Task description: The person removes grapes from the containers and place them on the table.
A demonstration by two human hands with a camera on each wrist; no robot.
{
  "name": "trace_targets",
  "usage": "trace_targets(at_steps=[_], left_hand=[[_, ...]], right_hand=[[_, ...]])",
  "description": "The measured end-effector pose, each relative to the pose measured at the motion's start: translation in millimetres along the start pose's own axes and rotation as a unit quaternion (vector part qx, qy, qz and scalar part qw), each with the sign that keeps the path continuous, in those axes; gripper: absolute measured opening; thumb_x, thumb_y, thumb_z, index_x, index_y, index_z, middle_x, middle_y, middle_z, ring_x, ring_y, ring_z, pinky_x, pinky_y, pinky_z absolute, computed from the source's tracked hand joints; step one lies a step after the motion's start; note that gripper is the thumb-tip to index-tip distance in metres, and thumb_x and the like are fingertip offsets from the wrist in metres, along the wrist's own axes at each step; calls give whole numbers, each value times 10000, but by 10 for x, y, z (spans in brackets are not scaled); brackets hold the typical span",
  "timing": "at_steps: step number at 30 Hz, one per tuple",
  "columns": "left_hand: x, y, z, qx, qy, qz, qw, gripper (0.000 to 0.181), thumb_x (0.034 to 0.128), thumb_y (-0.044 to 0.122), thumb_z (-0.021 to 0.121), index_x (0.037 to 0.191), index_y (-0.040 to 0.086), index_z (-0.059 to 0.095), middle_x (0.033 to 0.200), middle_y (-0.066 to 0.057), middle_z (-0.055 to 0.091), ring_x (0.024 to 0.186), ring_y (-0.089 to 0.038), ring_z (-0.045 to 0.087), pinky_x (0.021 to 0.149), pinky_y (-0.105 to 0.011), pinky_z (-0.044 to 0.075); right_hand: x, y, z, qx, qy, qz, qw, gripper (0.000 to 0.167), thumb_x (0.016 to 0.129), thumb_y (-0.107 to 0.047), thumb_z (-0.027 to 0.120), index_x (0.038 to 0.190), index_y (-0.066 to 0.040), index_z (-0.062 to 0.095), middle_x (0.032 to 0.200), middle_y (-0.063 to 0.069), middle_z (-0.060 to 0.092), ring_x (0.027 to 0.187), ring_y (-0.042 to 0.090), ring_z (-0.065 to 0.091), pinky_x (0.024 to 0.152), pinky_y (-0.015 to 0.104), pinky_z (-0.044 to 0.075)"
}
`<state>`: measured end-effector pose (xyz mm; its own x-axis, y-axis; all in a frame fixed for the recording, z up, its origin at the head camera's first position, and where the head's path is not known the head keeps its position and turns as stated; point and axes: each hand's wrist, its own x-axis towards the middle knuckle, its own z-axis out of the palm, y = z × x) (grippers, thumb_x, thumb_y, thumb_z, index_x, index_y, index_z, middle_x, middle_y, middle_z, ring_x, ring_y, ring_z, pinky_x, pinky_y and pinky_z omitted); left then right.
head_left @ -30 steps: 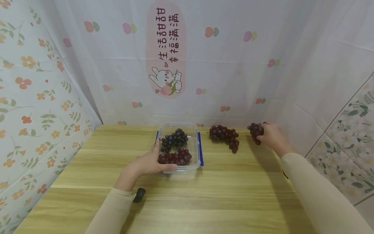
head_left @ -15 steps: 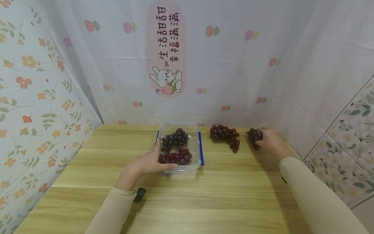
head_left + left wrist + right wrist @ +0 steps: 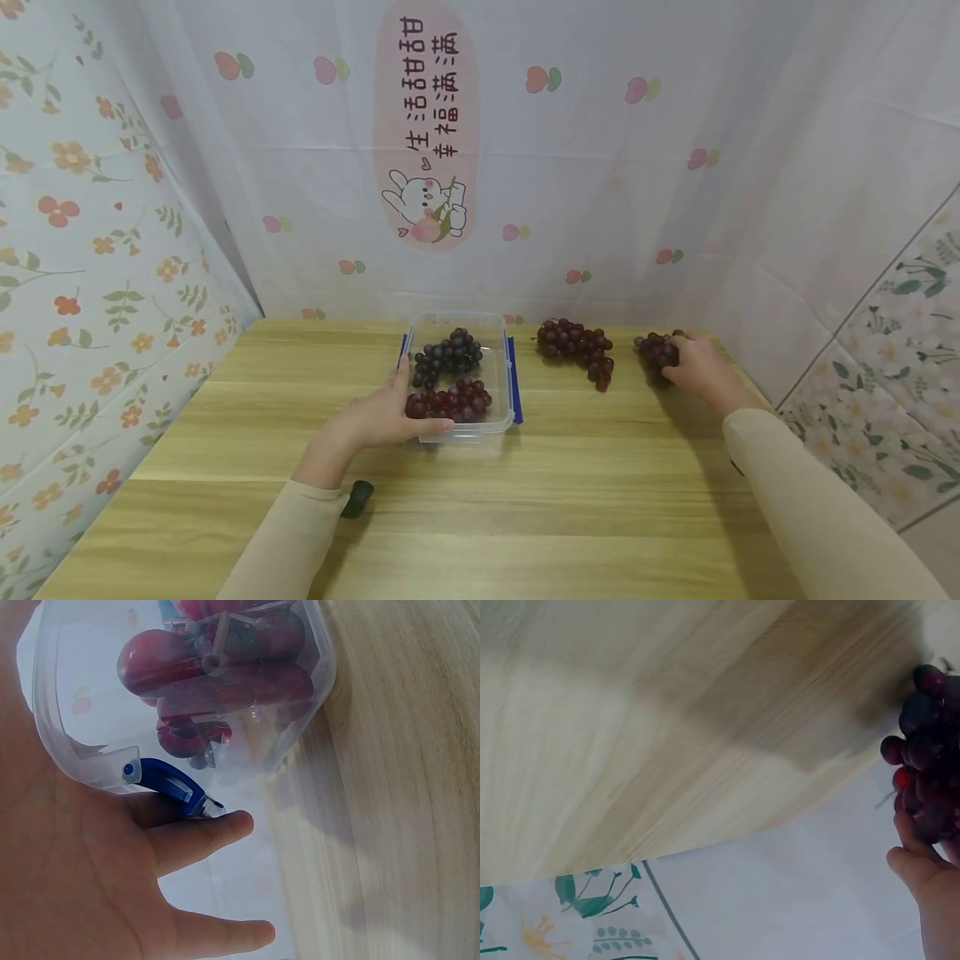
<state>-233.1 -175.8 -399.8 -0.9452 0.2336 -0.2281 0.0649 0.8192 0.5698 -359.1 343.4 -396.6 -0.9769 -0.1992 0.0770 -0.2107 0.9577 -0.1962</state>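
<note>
In the head view, a clear plastic container (image 3: 497, 354) with blue side latches stands near the back of the table. Inside it lie a black grape bunch (image 3: 450, 353) and a red grape bunch (image 3: 453, 403). My left hand (image 3: 378, 417) rests against its near left corner, thumb along the front rim. Straight, spread fingers show in the left wrist view, beside a blue latch (image 3: 169, 782). Far right, my right hand (image 3: 701, 367) grips a dark grape bunch (image 3: 654, 353) from its right side. The right wrist view shows that bunch (image 3: 928, 746) only partly.
Another red grape bunch (image 3: 573, 342) lies on the wooden table (image 3: 585, 500) between the container and my right hand. A white printed curtain (image 3: 570, 200) hangs behind the table's back edge. Floral cloth (image 3: 97, 275) stands along the left side.
My right hand and its grape bunch have shifted slightly, with the bunch a little lower in the head view. My left hand and the container have stayed put.
</note>
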Motion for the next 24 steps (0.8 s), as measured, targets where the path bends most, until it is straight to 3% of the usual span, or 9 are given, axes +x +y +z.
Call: trace_targets(at_steps=[14,24], left_hand=[[-2,-5,2,4,-36,-1,10000,1437,830,867,657,1687,81,-187,1780,-257,-49,1599,-513,266,1244,-678,329],[6,-12,-2,-5,-33,49,10000,1429,843,848,664,1684,68,-189,1779,-261,-52,1623,-495,212,1271,-655,302]], right_hand=[[-21,86,-13,-434,-133,85,9989,545,977,-107,652,1426,172,518,1464,479,456,1337,654,467,1131,724,411],[48,-108,-159,-378,-137,-170,9990,487,987,-113,646,1397,137,573,1431,432,517,1311,615,521,1114,697,445]])
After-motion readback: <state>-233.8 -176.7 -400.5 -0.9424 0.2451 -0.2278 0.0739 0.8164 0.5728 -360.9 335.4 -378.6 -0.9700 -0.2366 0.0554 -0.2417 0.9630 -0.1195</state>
